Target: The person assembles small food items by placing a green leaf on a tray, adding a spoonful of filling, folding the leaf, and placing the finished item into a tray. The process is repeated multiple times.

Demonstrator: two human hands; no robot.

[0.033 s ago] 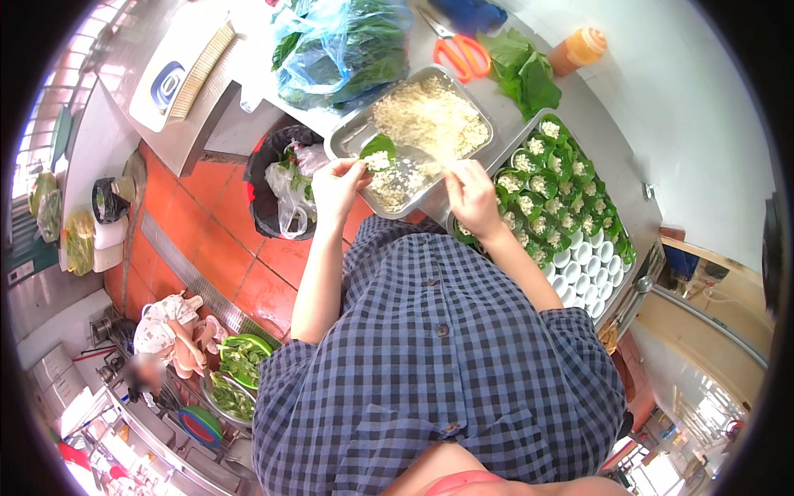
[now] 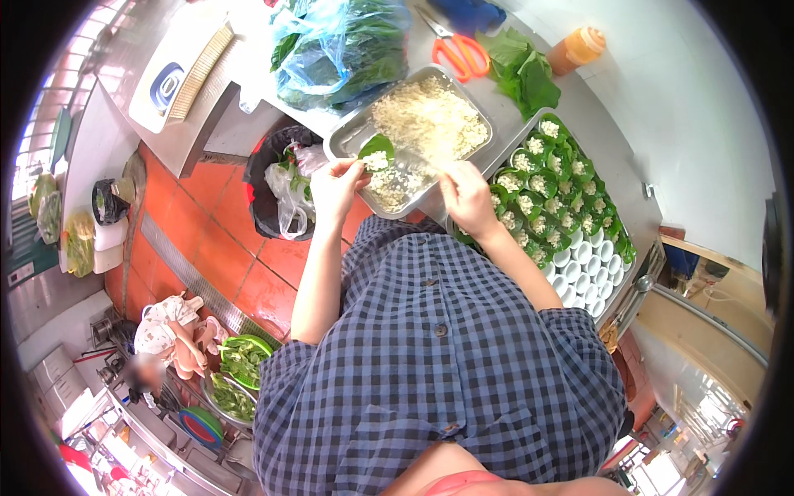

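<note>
My left hand (image 2: 337, 183) pinches a round green leaf (image 2: 378, 147) with a small heap of white crumbly bits on it. It holds the leaf over the near left part of a metal tray (image 2: 343, 140). Pale chopped crumbs (image 2: 430, 116) fill the far part of that tray, with a thinner scatter near me. My right hand (image 2: 468, 197) is at the tray's near right edge, fingers pressed together; what they hold, if anything, is too blurred to tell. To its right, a second tray carries rows of leaf cups (image 2: 550, 186) topped with the same white bits.
Small white cups (image 2: 585, 269) stand at that tray's near end. Beyond are a blue plastic bag of greens (image 2: 339, 54), orange-handled scissors (image 2: 461, 58), loose leaves (image 2: 523, 74) and a sauce bottle (image 2: 577, 51). A lined bin (image 2: 263, 198) stands left; a person (image 2: 175, 335) sits lower left.
My right hand has shifted very slightly to the left. My left hand and the leaf stay almost where they were.
</note>
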